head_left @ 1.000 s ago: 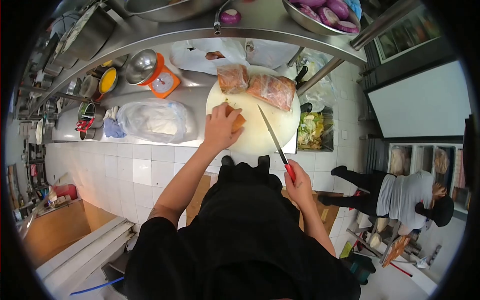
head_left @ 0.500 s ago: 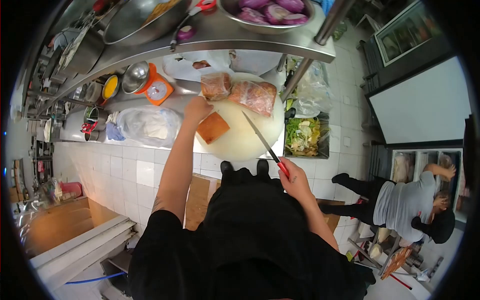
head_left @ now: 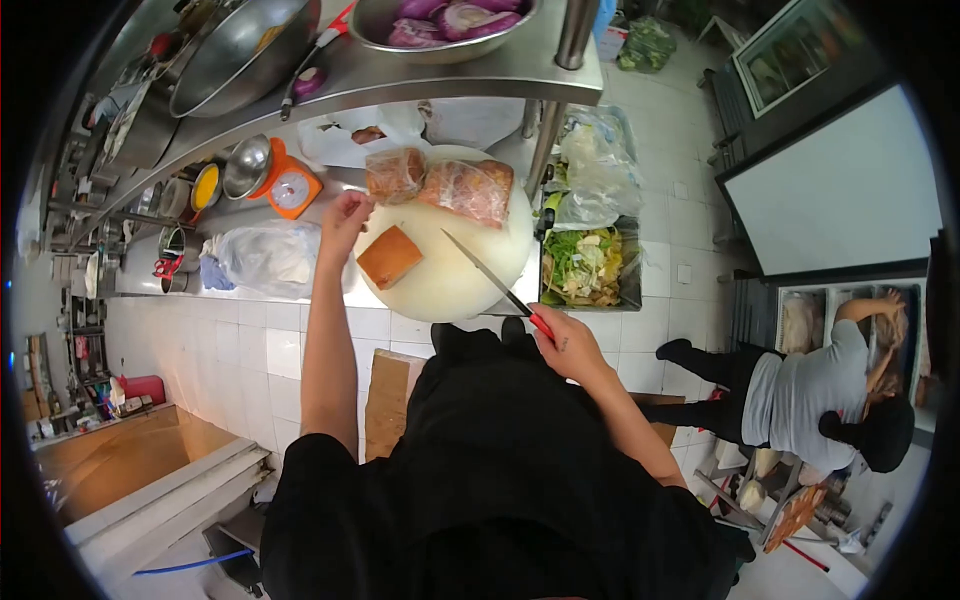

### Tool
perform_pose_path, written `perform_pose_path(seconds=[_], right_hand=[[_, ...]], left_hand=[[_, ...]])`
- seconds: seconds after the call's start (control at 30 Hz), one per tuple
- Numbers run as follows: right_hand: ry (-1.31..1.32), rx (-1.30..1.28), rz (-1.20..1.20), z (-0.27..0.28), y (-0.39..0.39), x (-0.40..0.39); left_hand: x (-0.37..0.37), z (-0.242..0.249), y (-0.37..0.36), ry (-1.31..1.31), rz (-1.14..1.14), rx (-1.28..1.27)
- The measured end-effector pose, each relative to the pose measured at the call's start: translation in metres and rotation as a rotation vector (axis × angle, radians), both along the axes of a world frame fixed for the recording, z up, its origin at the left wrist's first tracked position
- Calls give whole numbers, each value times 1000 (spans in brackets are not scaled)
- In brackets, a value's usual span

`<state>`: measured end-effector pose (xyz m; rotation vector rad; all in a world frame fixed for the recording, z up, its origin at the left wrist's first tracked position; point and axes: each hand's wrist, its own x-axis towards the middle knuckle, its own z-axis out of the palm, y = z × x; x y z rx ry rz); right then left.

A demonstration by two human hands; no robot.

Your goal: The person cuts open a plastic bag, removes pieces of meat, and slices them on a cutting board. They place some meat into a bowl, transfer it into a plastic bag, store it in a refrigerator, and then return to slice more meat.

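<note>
My right hand (head_left: 568, 342) grips a long knife (head_left: 484, 268) by its red-and-black handle, with the blade slanting over the round white cutting board (head_left: 462, 290). On the board lies a brown, square-cut block (head_left: 390, 257), perhaps meat, apart from the blade. My left hand (head_left: 345, 225) is above the board's left edge, beside the block, its fingers loosely bent and no object visible in them. Behind the block sit a smaller wrapped piece of meat (head_left: 395, 175) and a larger meat slab (head_left: 468, 192) in clear plastic wrap.
An orange scale (head_left: 292, 190) and a plastic bag of white stuff (head_left: 270, 258) stand left of the board. A bin of vegetable scraps (head_left: 585, 268) is at its right. Overhead, a steel shelf (head_left: 430, 92) holds a bowl of red onions (head_left: 440, 25). Another person (head_left: 815, 395) reaches into a fridge at right.
My left hand has drawn back from the wrapped meat, its fingers loosening. The knife stays in my right hand over the board. The whole view has shifted, so the counter appears further left.
</note>
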<state>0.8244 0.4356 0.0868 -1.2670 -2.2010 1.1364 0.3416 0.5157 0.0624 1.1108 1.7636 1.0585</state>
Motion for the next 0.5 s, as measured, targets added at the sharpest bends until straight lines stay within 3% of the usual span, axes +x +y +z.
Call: perform_pose_path(seconds=[0.07, 0.13, 0.17, 0.2, 0.23, 0.27, 0.3, 0.4, 0.47, 0.5], right_hand=[[-27, -26, -2, 0, -2, -2], [23, 6, -60, -1, -6, -5], [23, 0, -67, -1, -7, -8], [22, 0, -52, -1, -9, -10], [7, -19, -75, -1, -10, -11], [-8, -37, -100, -1, -12, -13], [-29, -35, -103, 2, -13, -16], [-72, 26, -96, 14, -17, -19], [-59, 47, -103, 10, -18, -18], [-74, 13, -123, 6, -18, -17]], left_hand=[[52, 40, -6, -249, -84, 278], [117, 63, -5, -345, -217, 266], [152, 52, 3, -374, -306, 332], [194, 56, 8, -504, -348, 190], [232, 69, 7, -303, -505, 189], [252, 78, 6, 390, -587, 419], [257, 88, 6, 569, -625, 317], [205, 69, 10, 330, -452, 423], [140, 93, -2, 381, -517, 277], [106, 81, -5, 535, -654, 368]])
